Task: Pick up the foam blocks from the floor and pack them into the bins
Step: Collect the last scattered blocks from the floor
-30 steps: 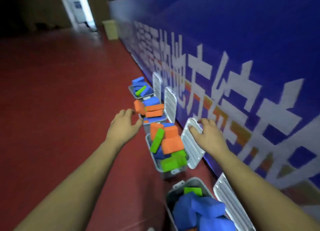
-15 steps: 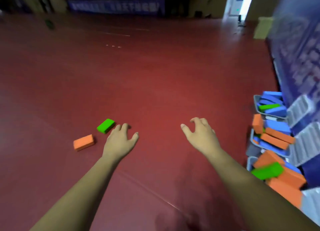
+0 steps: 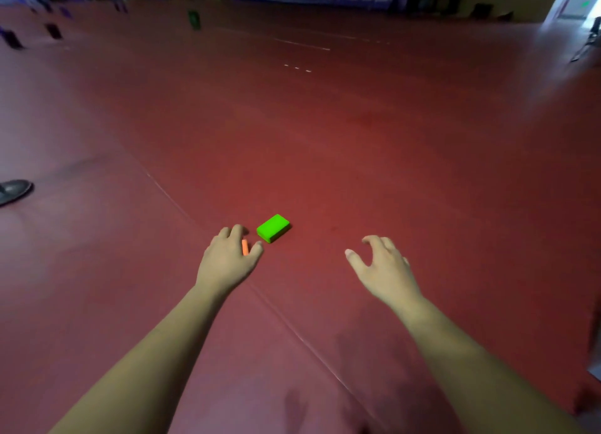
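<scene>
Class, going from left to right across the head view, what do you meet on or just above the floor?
shoe → left hand → green block → right hand

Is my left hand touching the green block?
Apart. The head view shows a strip of red floor between the left hand and the green block.

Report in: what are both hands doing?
Left hand covers orange rectangular foam block, grip unclear. Right hand open, empty. Green rectangular foam block untouched, unobstructed.
</scene>
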